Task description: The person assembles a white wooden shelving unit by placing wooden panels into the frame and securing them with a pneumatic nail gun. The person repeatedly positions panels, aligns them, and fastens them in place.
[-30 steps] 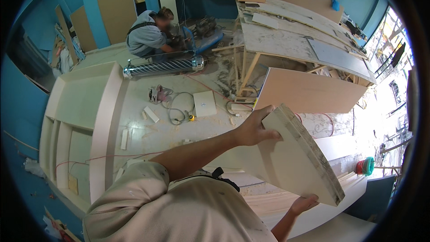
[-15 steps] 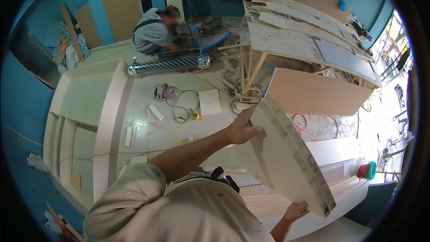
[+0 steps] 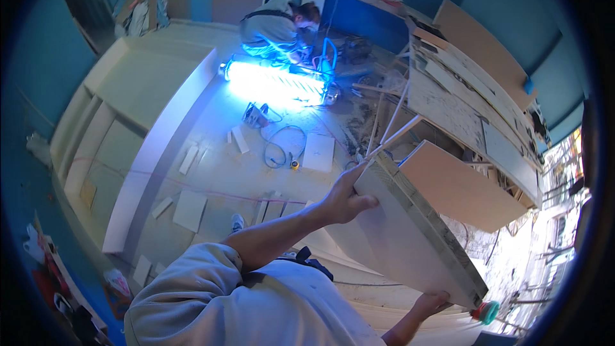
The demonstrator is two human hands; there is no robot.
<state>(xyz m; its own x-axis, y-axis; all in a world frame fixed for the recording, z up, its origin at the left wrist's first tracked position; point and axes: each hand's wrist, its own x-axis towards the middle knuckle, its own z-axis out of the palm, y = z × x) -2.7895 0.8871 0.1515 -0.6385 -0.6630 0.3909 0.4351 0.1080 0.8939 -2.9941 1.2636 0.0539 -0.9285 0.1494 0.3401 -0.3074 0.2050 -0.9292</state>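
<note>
one thick board [image 3: 403, 238] is clamped by the left grip [image 3: 344, 202] at its far end and the right grip [image 3: 431, 304] at its near end, likely for balance.

A pale, smooth-faced board [image 3: 392, 237] is held aslant, its thick, rough-looking grey-brown edge turned to the right. It is gripped near 1 end by the left hand [image 3: 346, 202] and near the other by the right hand [image 3: 432, 303].
</note>
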